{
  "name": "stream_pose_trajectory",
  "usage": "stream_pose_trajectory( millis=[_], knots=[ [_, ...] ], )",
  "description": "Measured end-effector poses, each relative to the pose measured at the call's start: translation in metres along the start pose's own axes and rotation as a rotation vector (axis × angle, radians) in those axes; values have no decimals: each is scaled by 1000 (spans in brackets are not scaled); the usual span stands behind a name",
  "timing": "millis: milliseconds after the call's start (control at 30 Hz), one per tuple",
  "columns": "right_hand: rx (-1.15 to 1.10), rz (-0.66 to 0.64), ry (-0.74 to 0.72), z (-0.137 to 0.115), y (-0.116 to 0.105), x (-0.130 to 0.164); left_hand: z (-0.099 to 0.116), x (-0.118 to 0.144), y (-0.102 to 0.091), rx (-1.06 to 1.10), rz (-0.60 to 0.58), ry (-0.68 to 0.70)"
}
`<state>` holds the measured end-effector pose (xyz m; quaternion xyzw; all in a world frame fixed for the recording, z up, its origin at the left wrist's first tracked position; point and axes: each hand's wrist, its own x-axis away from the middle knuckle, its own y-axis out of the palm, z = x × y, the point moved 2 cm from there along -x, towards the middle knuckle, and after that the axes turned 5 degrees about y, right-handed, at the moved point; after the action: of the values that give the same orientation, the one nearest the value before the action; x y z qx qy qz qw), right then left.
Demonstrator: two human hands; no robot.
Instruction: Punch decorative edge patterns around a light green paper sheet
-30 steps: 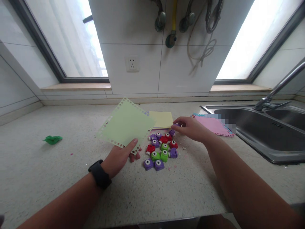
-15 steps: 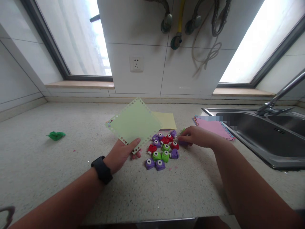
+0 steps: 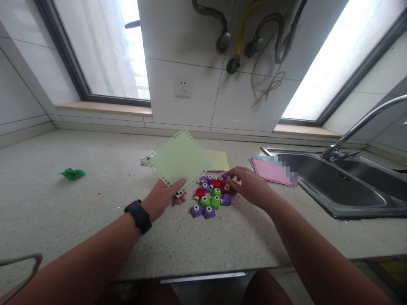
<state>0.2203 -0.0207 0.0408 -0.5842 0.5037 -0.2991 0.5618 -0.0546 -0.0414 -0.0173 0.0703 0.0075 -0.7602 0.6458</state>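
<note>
Scrap of green [image 3: 73, 173] lies far left on the table [image 3: 47, 212]. The left hand [image 3: 162, 198] keeps pinching the pale green sheet [image 3: 179, 159] by its near corner, now lower. The right hand [image 3: 251, 186] has come back over the little punches [image 3: 211, 195], fingers curled on one at their right edge. Pink sheets [image 3: 270, 171] and sink [image 3: 333, 186] lie right; nothing blocks.

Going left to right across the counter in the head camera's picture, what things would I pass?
Green scrap → black wristwatch → left hand holding the green sheet → cluster of small paper punches → right hand → pink sheets → sink → tap.
</note>
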Motion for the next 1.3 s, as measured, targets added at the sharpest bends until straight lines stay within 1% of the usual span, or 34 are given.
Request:
stream_pose_trajectory(
  millis=[67,133,167,233,333,433,500,533,600,667,733,800,933,1033,1167,1233,1267,1300],
  knots=[
    [-15,5,-82,-20,2,-4,0,1,0,3,1,3],
    [-3,-37,-170,-39,6,-11,0,1,0,-1,-10,3],
    [10,-85,-224,-47,9,-15,0,1,0,-6,-15,5],
    [55,-167,-287,-58,15,-22,1,2,1,-17,-23,15],
    [83,-211,-288,-62,20,-29,3,2,1,-17,-32,25],
    [19,-171,-248,-57,18,-27,7,3,2,-10,-39,18],
    [-90,-92,-160,-50,15,-23,9,4,3,-9,-38,17],
    [-172,-41,-87,-46,13,-20,9,5,3,-9,-35,14],
    [-402,61,78,-36,9,-16,10,6,3,-16,-34,-1],
    [-690,140,175,-29,5,-15,8,7,2,-37,-33,-10],
    [-969,198,189,-26,1,-18,6,7,2,-69,-30,-13],
    [-1188,243,149,-24,-3,-25,3,7,1,-100,12,-40],
    [-1482,286,4,-23,-7,-41,2,8,2,-144,90,-96],
    [-1607,311,-52,-25,-5,-44,4,8,3,-221,168,-138],
    [-1591,252,-63,-33,3,-31,6,9,2,-275,214,-76],
    [-1580,238,-51,-37,5,-24,5,10,0,-332,229,-103],
    [-1557,246,-66,-39,6,-22,4,10,-1,-373,241,-110],
    [-1507,289,-100,-40,5,-20,3,11,-2,-417,247,-126]
  ],
)
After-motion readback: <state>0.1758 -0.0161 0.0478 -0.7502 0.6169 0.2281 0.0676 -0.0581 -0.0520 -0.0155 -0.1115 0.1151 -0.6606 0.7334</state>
